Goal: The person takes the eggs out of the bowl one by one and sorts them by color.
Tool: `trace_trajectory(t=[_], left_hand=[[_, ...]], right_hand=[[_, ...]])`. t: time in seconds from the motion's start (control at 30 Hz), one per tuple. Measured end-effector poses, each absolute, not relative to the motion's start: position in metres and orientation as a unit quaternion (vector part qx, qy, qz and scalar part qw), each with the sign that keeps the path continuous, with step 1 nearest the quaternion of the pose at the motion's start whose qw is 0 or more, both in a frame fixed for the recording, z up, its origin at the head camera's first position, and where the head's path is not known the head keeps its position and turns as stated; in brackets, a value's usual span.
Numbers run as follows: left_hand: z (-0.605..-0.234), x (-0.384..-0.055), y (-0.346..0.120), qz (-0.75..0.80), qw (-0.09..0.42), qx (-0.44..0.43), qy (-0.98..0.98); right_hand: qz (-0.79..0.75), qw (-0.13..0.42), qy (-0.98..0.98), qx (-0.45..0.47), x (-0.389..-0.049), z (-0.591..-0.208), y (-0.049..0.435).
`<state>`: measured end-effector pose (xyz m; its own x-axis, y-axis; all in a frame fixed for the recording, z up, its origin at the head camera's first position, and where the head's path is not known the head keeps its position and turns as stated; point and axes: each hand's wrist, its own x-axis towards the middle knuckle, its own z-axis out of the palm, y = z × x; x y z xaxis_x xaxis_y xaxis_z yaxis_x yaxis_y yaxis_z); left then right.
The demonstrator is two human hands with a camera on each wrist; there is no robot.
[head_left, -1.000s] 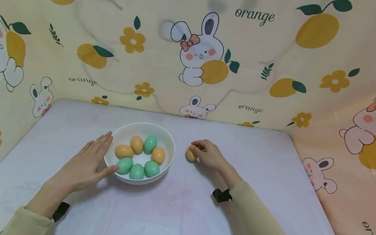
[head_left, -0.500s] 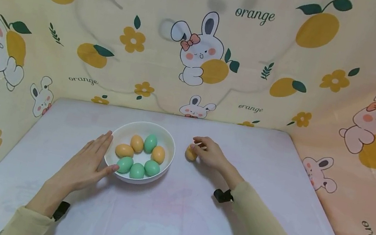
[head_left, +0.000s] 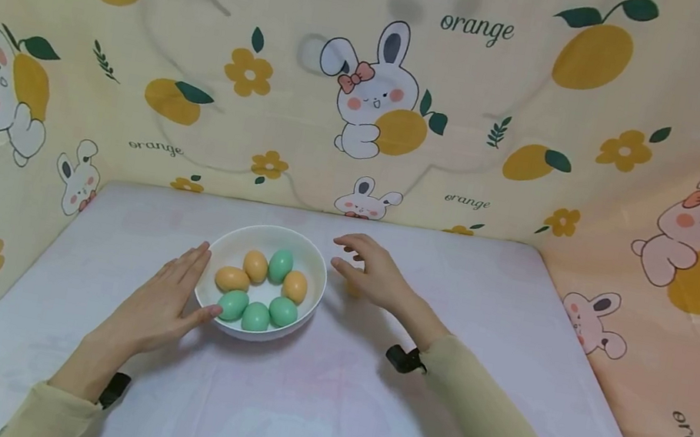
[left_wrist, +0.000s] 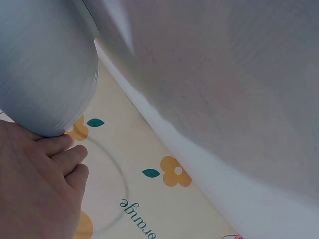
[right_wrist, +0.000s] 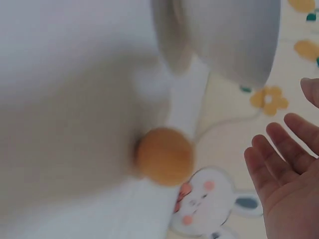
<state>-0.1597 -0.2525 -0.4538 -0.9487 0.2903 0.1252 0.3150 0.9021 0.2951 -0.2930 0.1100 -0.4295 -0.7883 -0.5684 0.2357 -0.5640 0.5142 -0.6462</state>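
A white bowl [head_left: 252, 336] stands left of the table's middle with green eggs [head_left: 256, 317] and orange eggs [head_left: 294, 287] inside. My left hand [head_left: 154, 309] rests against the bowl's left side, fingers straight and thumb at the near rim. Right of the bowl, my right hand [head_left: 378, 274] hovers with fingers spread and holds nothing. Beneath it a single orange egg [right_wrist: 165, 157] sits on the table, mostly hidden by the hand in the head view. The right wrist view shows that egg apart from the fingers.
The white table [head_left: 300, 421] ends at a patterned cloth [head_left: 467, 114] at the back, which also hangs at both sides. Black wrist cameras sit on both wrists.
My right hand has let go of the orange egg and moved left and up toward the bowl. The egg stays on the table. My left hand and the bowl have hardly moved.
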Motion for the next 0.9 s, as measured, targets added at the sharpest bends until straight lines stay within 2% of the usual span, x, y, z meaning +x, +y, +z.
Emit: trace_trajectory(t=[0.43, 0.6, 0.9], left_hand=[[-0.453, -0.162, -0.254, -0.148, 0.042, -0.158, -0.975], [-0.454, -0.162, -0.255, -0.153, 0.042, -0.161, -0.974], [-0.455, -0.163, -0.256, -0.157, 0.036, -0.156, -0.975]], right_hand=[[-0.303, 0.039, 0.853, -0.423, -0.282, -0.407, 0.062], [-0.29, 0.07, 0.839, -0.454, -0.285, -0.406, 0.04], [-0.243, 0.079, 0.823, -0.507, -0.291, -0.414, 0.0]])
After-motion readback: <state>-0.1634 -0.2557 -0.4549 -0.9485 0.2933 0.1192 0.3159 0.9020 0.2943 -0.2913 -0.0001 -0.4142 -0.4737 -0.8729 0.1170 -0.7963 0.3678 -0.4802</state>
